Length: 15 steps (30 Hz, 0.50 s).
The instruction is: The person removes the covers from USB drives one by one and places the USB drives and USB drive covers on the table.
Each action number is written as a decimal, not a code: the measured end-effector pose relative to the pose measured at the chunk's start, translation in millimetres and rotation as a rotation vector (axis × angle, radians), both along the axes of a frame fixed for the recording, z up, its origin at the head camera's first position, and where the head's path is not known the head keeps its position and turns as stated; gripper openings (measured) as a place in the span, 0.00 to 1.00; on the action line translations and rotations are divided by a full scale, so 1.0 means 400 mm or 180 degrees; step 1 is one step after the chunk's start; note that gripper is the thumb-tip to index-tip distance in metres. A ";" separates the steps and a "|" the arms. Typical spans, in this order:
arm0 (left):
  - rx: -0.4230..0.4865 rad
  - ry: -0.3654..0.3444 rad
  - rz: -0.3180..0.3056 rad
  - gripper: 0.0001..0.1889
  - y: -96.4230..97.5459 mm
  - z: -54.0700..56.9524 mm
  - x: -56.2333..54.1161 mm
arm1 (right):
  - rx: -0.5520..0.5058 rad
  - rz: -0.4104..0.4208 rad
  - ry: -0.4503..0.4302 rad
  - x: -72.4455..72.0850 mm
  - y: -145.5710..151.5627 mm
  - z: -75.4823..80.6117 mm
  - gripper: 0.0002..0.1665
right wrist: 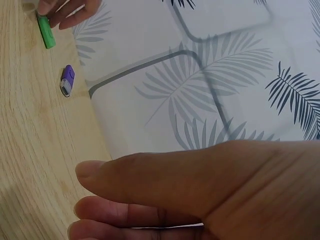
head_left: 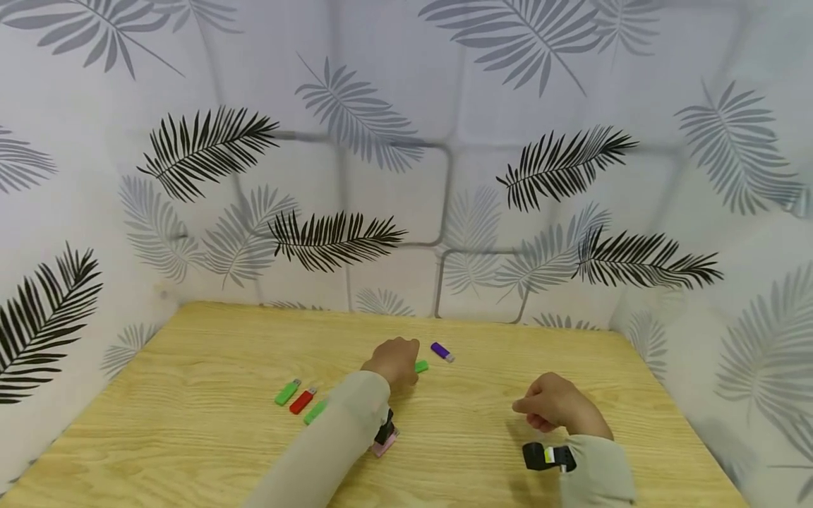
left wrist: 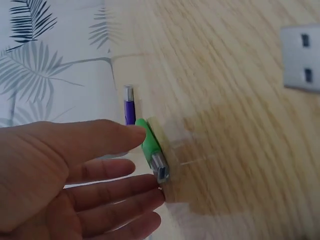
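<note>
My left hand point(head_left: 394, 361) reaches over the far middle of the table, beside a green USB stick point(head_left: 421, 366). In the left wrist view, the thumb tip lies right at that stick's green body and the other fingers extend near its metal plug, with a gap between thumb and fingers. A purple USB stick point(head_left: 442, 352) lies just beyond, its plug toward the right. My right hand point(head_left: 557, 403) hovers over the right side of the table, fingers loosely bent and holding nothing. The purple stick also shows in the right wrist view.
To the left lie a green USB stick point(head_left: 288, 392), a red one point(head_left: 303, 401) and another green one point(head_left: 315, 412), partly behind the left sleeve. A pink stick point(head_left: 384, 444) shows below the left wrist. Leaf-patterned cloth point(head_left: 394, 190) rises behind the wooden table point(head_left: 209, 367).
</note>
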State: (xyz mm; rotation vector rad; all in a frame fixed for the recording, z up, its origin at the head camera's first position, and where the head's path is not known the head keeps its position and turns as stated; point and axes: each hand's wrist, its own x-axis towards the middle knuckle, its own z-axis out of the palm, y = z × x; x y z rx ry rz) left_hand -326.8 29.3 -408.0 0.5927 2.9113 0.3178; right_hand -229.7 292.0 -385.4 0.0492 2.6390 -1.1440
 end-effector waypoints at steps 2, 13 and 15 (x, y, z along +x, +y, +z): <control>-0.0109 0.0110 0.0028 0.16 0.012 -0.003 -0.006 | 0.0022 0.0013 0.0017 -0.001 -0.001 -0.002 0.13; -0.0577 0.0565 0.0074 0.09 0.055 -0.017 -0.019 | 0.0181 -0.0063 0.0034 -0.004 -0.005 -0.007 0.11; -0.0639 0.0585 0.0054 0.10 0.057 -0.018 -0.018 | 0.0185 -0.0085 0.0023 -0.004 -0.006 -0.005 0.11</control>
